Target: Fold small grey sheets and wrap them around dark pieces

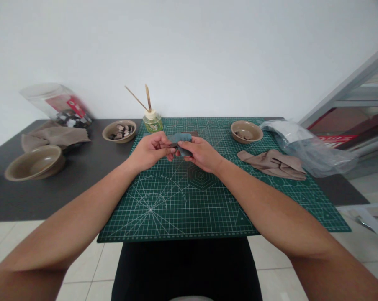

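A small dark piece [174, 145] and blue-grey cloth-like item [181, 137] are gripped by fingers of the left hand [153, 148] and right hand [201, 152] over the green gridded mat [163, 221], work seemingly unfinished, loose pieces [124, 130] being held in brown ceramic-looking far-left bowl [119, 140] and far-right bowl [250, 139].

L fingers [165, 151], R fingers [189, 146] hold bluish pc [180, 137].

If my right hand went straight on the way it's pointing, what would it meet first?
Beyond the blue-grey cloth-like piece it holds, your right hand would probably meet your left hand first, though depth is hard to judge here.
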Motion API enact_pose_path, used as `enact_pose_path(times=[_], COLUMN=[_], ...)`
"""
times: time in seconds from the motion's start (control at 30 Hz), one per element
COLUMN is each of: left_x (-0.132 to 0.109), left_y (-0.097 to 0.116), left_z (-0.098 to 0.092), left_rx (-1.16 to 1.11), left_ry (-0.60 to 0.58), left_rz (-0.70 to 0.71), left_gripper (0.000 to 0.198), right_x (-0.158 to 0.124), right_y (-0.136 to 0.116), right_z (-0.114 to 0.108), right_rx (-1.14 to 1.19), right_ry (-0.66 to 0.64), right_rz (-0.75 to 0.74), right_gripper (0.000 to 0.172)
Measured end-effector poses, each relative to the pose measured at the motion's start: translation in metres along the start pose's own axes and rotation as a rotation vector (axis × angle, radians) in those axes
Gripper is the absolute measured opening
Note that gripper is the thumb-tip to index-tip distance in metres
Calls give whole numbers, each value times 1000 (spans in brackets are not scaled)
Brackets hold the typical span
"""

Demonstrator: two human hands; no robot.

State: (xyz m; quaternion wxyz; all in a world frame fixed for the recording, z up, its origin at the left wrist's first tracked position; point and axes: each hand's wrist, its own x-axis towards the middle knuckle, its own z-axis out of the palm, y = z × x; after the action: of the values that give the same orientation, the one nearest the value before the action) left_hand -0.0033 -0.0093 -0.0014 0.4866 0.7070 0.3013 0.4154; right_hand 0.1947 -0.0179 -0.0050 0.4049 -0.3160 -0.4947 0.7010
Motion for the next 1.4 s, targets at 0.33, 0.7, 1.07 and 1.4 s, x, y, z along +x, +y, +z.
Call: enact_pose_path(times=[0.33,0.7,1.07,1.4], left_x=[0,3,4,4], left_y=[-2,-1,-6,-6], left_z=[0,-3,-3,-6], left_rx=[37,-39,-178,-111], left_ry=[5,82,80,-42], left_rz=[-9,-38,-199,-70], left_gripper=[25,28,41,38], right_x=[0,6,3,-2], right_y=[0,7,2,-2], right_z=[-2,-12,-17,-15], right_rx=[-28,-363,-619,-632], right_ry=[-10,210,139,105], right_rz=[2,-249,-368,-275], right_gripper=[14,12,17,22])
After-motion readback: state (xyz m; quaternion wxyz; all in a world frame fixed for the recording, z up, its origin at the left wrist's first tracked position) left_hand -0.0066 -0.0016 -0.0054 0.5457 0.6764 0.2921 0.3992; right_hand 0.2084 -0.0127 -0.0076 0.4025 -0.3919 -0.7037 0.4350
